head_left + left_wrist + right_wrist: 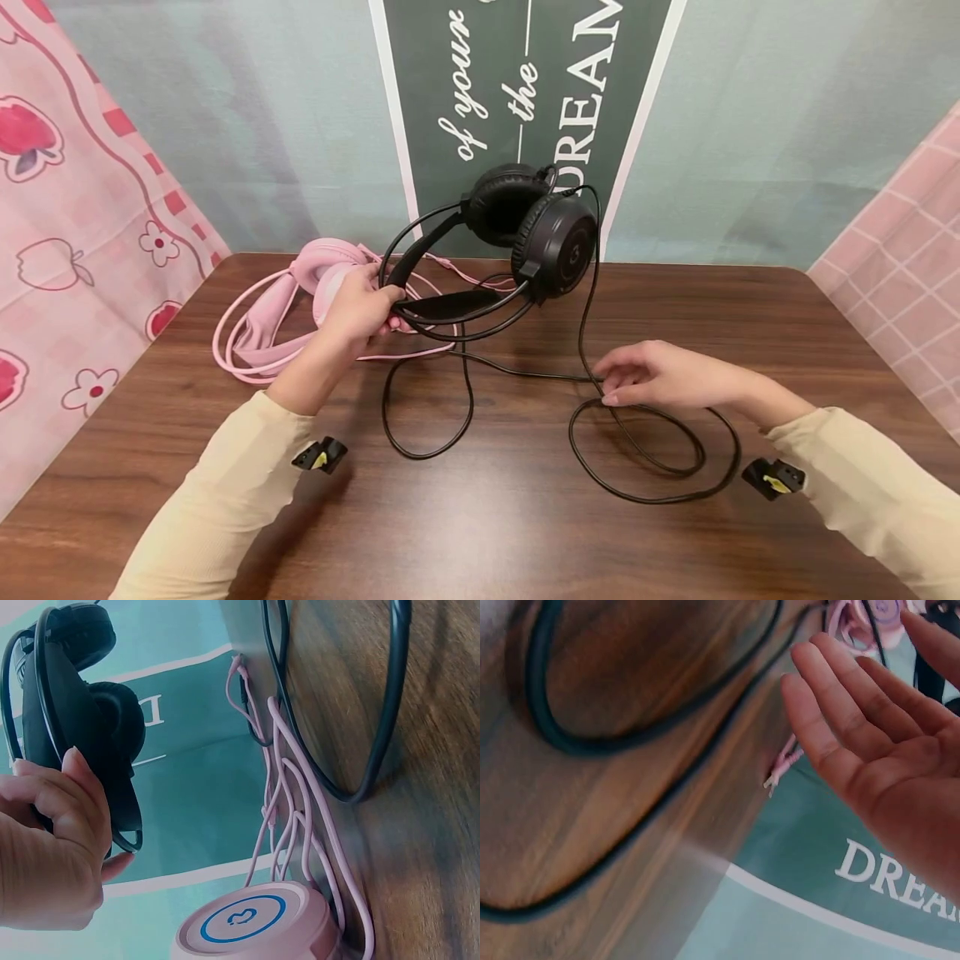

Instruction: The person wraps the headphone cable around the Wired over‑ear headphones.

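Note:
My left hand (360,308) grips a pair of black over-ear headphones (558,246) by the headband, holding them raised and tilted with the ear cups away from me. In the left wrist view, the thumb and fingers wrap around the headband (56,712). From the ear cups a black cable (588,308) hangs down and lies in loops on the table. Over these loops is my right hand (660,375), its fingers loosely extended close to the cable. Its palm shows in the right wrist view with nothing held in it.
Pink headphones (262,329) lie at the back left of the wooden table (510,517), partly behind my left hand. Their pink cable (322,802) runs along the table by the back wall. A dark green panel with white lettering (525,92) covers the wall's middle.

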Demonstrator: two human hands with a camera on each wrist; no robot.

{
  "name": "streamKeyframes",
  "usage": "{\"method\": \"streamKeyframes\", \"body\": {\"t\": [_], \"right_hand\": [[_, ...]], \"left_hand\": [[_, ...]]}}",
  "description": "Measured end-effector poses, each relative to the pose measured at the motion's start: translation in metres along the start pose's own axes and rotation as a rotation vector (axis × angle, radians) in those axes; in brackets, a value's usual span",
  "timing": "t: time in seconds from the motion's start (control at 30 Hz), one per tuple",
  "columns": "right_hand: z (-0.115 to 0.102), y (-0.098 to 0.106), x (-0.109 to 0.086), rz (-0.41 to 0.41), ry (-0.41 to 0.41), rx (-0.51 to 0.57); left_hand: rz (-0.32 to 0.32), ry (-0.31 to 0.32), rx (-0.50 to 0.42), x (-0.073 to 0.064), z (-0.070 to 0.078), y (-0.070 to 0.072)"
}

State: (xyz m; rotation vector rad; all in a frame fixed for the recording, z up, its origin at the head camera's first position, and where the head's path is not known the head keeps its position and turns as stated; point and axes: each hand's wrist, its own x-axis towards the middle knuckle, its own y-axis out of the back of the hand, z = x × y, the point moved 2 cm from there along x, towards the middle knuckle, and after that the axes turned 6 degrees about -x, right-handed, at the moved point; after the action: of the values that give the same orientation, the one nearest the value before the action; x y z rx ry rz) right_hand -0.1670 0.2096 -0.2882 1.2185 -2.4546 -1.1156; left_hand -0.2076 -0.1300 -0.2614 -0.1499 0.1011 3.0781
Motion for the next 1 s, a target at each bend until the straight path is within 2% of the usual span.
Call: {"method": "streamKeyframes", "body": {"t": [0.2,0.37,0.57,0.7,0.87,1.0], "right_hand": [[0.002,-0.008,0.000,-0.043,0.044,0.074],[0.002,-0.004,-0.007,-0.030,-0.040,0.096],[0.011,0.014,-0.018,0.147,-0.223,0.141],[0.022,0.027,-0.027,0.256,-0.262,0.182],[0.030,0.042,-0.039,0.345,-0.264,0.085],[0.033,0.051,-0.046,0.432,-0.269,-0.047]], "left_hand": [[0.034,0.020,-0.030,-0.002,0.002,0.003],[0.052,0.043,-0.053,-0.002,0.002,0.010],[0.059,0.056,-0.104,-0.004,0.000,0.021],[0.078,0.042,-0.114,-0.005,0.000,0.029],[0.092,0.024,-0.119,-0.007,0.001,0.041],[0.109,0.029,-0.130,-0.009,0.002,0.050]]}}
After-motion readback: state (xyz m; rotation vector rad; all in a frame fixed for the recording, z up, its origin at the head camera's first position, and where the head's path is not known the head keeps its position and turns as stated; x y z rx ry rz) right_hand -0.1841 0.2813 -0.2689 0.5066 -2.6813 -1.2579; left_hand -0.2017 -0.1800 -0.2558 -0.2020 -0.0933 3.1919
